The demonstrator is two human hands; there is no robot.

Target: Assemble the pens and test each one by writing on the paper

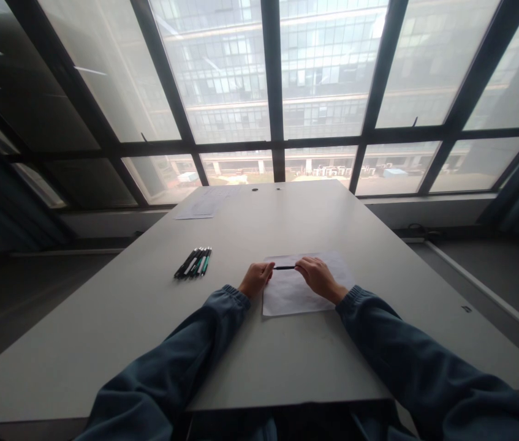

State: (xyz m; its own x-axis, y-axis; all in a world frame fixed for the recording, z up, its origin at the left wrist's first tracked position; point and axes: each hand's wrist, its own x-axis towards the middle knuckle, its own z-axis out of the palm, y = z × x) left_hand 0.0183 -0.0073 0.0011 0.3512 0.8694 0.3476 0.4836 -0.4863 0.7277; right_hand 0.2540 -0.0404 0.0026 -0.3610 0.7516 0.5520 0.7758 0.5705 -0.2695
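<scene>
A dark pen [285,267] lies level between my two hands, above a white sheet of paper [293,297]. My left hand [258,278] is closed on the pen's left end, at the paper's left edge. The fingers of my right hand [318,277] are closed round its other end, over the paper. Both pen ends are hidden by my fingers. To the left of my hands, several black and green pens [193,263] lie side by side in a bunch.
The white table [236,361] reaches toward large framed windows. More papers [199,205] lie at its far left, and a small dark round spot [254,190] is near the far edge. A small dark mark [466,309] shows at the right.
</scene>
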